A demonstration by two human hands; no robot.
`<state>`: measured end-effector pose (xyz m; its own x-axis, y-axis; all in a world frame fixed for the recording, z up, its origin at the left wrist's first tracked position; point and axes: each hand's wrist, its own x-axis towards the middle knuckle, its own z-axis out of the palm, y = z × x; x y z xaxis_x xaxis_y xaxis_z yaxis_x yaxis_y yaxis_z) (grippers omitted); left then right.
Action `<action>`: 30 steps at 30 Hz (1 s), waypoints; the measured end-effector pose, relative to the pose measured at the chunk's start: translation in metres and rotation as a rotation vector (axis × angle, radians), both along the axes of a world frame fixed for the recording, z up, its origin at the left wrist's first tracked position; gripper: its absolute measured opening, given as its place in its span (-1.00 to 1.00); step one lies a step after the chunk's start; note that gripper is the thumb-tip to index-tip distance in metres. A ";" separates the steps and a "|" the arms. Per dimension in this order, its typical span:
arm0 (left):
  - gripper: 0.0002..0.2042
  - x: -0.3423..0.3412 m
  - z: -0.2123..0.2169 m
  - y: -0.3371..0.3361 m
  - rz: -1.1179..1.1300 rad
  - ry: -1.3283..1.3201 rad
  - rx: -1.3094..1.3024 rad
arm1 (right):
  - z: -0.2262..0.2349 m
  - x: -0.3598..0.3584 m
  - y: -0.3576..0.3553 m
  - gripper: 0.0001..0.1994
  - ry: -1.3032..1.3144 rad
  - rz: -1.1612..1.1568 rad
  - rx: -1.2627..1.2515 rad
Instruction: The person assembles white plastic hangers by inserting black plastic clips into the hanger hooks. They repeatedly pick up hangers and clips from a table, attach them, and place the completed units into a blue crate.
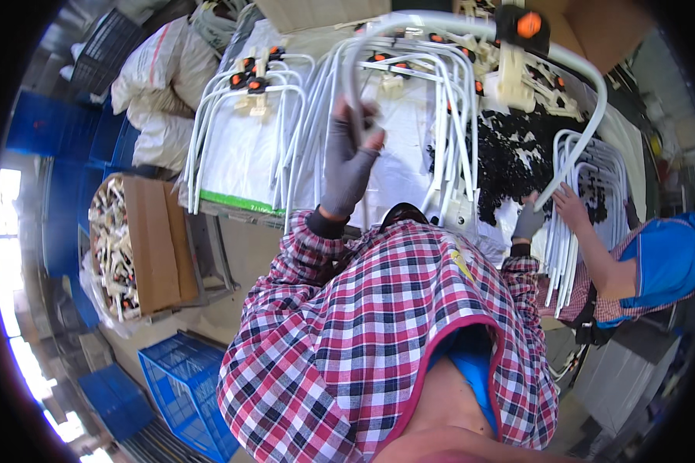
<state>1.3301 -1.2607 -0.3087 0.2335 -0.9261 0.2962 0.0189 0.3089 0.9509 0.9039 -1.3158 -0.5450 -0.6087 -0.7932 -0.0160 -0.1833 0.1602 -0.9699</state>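
Note:
A white bent-tube frame is raised above the table, one leg at each hand. On its top bar sit a black clamp with an orange knob and a cream plastic bracket. My left hand, in a grey fingerless glove, is closed round the left leg; motion blurs it slightly. Gloved alike, my right hand is closed at the lower end of the right leg, its fingers partly hidden. Beneath the raised frame, similar white frames lie overlapped on the table.
A smaller group of frames lies left. Small black parts are heaped at right. A co-worker's hand is close to my right hand, beside stacked frames. A carton of cream parts and a blue crate stand left.

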 end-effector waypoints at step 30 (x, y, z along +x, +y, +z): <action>-0.51 0.125 -0.205 -0.027 0.528 -1.028 0.437 | 0.026 0.123 -0.022 -0.56 0.387 0.512 0.228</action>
